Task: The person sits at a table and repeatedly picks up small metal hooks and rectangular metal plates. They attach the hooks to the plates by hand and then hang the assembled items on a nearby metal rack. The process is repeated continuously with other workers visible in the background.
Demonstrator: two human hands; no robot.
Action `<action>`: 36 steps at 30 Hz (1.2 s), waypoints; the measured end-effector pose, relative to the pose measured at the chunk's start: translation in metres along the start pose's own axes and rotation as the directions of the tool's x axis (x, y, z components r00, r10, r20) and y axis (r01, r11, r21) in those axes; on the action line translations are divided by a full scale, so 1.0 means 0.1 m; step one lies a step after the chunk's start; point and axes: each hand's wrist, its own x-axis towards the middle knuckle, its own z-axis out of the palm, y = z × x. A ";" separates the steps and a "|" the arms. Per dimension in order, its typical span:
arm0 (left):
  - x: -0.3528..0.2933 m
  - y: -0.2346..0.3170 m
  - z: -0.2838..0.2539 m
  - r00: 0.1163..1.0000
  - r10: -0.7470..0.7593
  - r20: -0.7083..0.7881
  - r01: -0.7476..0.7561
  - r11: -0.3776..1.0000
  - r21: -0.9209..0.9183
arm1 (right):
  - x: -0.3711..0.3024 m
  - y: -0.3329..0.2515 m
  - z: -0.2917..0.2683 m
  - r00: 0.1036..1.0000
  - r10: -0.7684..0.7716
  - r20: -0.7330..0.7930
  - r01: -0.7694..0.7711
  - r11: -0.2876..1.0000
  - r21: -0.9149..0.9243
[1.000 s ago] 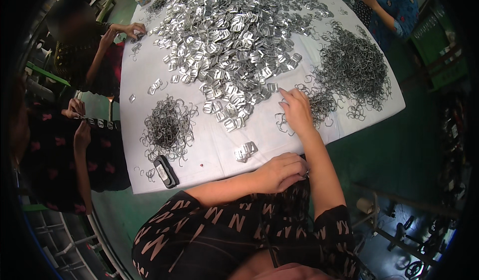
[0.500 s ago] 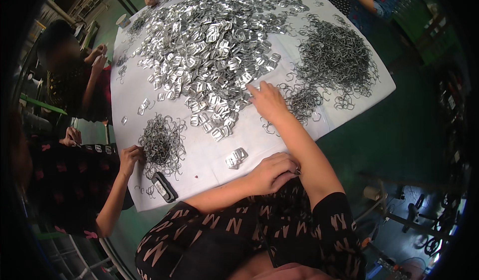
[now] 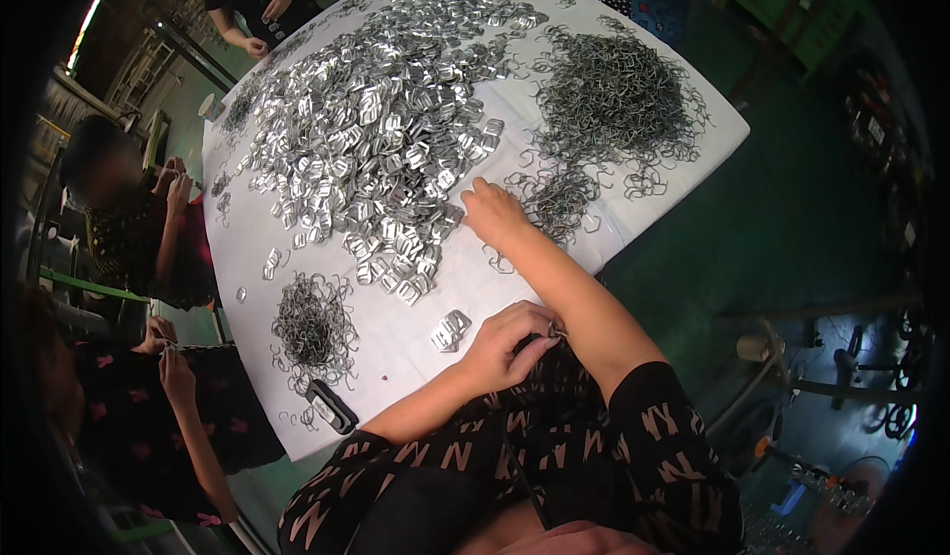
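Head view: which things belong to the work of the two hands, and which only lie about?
In the work:
right hand
left hand
metal plates
wire hooks

Lying about:
phone
small hook pile
cup

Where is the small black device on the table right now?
In the head view the small black device lies at the near left corner of the white table, just below the small heap of wire rings and left of the person's left hand.

We note one small dark phone [image 3: 330,406], slim, rectangular, screen unlit, at near-left edge of white table [image 3: 683,110]; no packages, labels, signs.
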 end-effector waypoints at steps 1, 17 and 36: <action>0.00 0.00 0.01 1.000 0.001 -0.008 -0.001 1.000 -0.014 | -0.02 -0.02 -0.03 1.000 -0.027 0.005 0.027 1.000 0.002; -0.05 0.00 0.04 0.999 -0.019 -0.044 0.020 1.000 0.008 | -0.66 0.32 -0.61 0.961 0.271 0.056 -0.107 0.174 0.979; -0.06 -0.02 0.23 0.976 -0.178 -0.123 0.198 0.965 0.172 | -2.07 -0.10 -0.95 0.878 0.424 -0.224 -0.037 0.525 0.850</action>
